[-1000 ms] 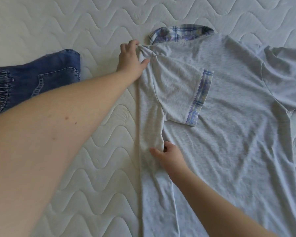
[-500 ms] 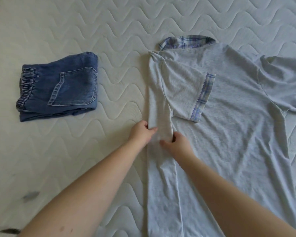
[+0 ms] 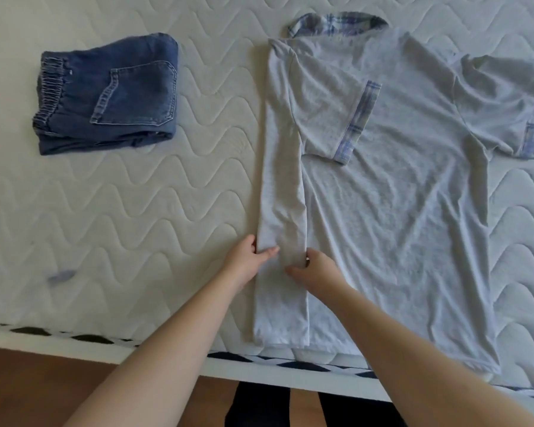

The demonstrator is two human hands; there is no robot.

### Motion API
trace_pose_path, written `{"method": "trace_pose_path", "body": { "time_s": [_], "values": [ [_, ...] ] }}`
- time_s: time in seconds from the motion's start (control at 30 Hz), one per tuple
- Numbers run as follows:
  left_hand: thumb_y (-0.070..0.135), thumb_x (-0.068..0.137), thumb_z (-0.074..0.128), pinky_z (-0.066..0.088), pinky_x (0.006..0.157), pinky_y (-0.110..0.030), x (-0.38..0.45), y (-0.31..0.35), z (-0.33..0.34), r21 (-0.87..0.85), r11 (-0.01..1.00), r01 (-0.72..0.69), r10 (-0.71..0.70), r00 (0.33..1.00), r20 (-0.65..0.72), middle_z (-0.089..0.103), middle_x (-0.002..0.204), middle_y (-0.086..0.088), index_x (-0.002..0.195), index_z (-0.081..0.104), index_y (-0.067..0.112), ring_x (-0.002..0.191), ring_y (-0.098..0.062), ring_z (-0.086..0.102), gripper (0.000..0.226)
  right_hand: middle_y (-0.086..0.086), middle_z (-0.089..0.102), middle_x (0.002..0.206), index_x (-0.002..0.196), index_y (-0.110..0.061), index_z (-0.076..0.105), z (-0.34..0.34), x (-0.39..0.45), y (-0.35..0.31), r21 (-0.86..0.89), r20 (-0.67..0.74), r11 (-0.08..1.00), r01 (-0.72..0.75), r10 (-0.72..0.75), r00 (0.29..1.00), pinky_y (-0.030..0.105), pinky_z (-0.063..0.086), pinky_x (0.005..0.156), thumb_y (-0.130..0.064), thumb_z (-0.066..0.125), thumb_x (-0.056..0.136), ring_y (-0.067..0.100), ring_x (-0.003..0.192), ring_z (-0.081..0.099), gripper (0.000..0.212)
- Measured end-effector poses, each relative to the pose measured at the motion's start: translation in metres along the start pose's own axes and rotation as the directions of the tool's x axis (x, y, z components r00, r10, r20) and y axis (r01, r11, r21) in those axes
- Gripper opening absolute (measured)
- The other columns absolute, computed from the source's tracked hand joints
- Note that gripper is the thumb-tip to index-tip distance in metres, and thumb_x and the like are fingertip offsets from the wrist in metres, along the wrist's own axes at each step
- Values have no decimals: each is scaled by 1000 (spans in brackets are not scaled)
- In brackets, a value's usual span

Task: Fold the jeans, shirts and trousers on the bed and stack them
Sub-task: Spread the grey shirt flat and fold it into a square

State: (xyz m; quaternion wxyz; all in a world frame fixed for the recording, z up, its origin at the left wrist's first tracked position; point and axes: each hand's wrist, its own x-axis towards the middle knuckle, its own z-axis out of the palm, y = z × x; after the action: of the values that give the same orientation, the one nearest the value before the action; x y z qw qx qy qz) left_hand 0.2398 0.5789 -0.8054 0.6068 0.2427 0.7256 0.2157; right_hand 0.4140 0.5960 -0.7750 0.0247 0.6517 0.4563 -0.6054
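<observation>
A light grey shirt (image 3: 398, 195) with plaid collar and sleeve cuffs lies flat on the bed, collar at the far side. Its left side is folded inward as a narrow strip, with the left sleeve laid across the chest. My left hand (image 3: 247, 257) pinches the outer edge of that strip low down, thumb on top. My right hand (image 3: 315, 269) holds the strip's inner edge just beside it, fingers curled on the cloth. Folded blue jeans (image 3: 111, 94) sit apart at the far left.
The white quilted mattress (image 3: 136, 211) has a small blue-grey spot (image 3: 60, 275) near its front left. The mattress edge runs along the bottom, with wooden floor (image 3: 43, 389) below. The shirt's right sleeve (image 3: 506, 103) spreads toward the right frame edge.
My left hand left the shirt's shoulder and came down beside my right hand. Both hands then slid lower along the folded strip, toward the hem.
</observation>
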Motion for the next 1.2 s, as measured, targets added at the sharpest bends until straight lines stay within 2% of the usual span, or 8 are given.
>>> {"method": "trace_pose_path", "body": {
  "time_s": [0.13,0.27,0.43,0.63,0.77,0.87,0.97,1.2],
  "values": [
    [32,89,71,54,91,-35,-37,-33,7,29,997,72,-72,997,3,71,114,-5,107,63,18,103,-21,68,25,0,71,97,108,-16,67,16,-27,19,117,161,988,-101,82,984,32,57,83,-25,66,84,16,92,67,25],
    [42,96,57,38,102,-28,-59,-56,9,96,983,158,-150,985,-86,52,139,-2,140,48,9,125,-18,51,55,-6,70,91,105,-23,64,46,-49,43,233,193,959,-163,119,974,23,52,67,-25,65,87,10,87,65,18],
    [38,98,54,42,108,-39,-66,-73,2,-166,969,185,-191,981,-22,60,133,-5,135,54,11,123,-19,55,45,-2,72,110,122,-15,64,90,-65,76,523,243,824,-220,104,964,36,52,97,-23,67,92,17,105,67,31],
    [37,95,60,55,81,-28,-78,-85,-3,-295,931,214,-196,976,90,74,107,-1,110,65,19,98,-14,71,24,10,72,113,117,-9,64,124,-85,84,716,350,627,-306,56,935,29,55,87,-15,62,96,22,105,68,22],
    [30,94,63,54,65,-18,-85,-90,-7,-207,961,182,-160,980,118,76,97,3,104,65,19,83,-7,72,15,4,75,100,113,-13,64,126,-92,80,715,287,642,-278,93,953,29,57,82,-19,61,97,18,94,72,17],
    [27,97,60,49,60,-11,-90,-94,-7,-111,986,128,-120,990,72,72,98,6,103,62,21,79,0,68,9,-2,76,89,106,-19,68,118,-94,80,603,40,786,-136,141,989,34,60,75,-30,59,97,16,84,72,17],
    [30,98,58,46,61,-11,-94,-97,-3,-63,993,98,-96,995,28,68,93,11,104,61,22,83,0,64,10,1,74,87,94,-19,68,107,-95,86,421,-155,905,-55,131,979,39,59,72,-34,58,96,18,77,70,18],
    [19,91,69,54,82,-25,-108,-106,0,24,998,50,-52,995,87,72,103,-2,106,63,13,96,-17,69,17,-1,71,75,90,-18,61,99,-98,93,147,-223,981,-123,154,963,23,49,50,-39,56,97,6,51,66,23]
  ]
}}
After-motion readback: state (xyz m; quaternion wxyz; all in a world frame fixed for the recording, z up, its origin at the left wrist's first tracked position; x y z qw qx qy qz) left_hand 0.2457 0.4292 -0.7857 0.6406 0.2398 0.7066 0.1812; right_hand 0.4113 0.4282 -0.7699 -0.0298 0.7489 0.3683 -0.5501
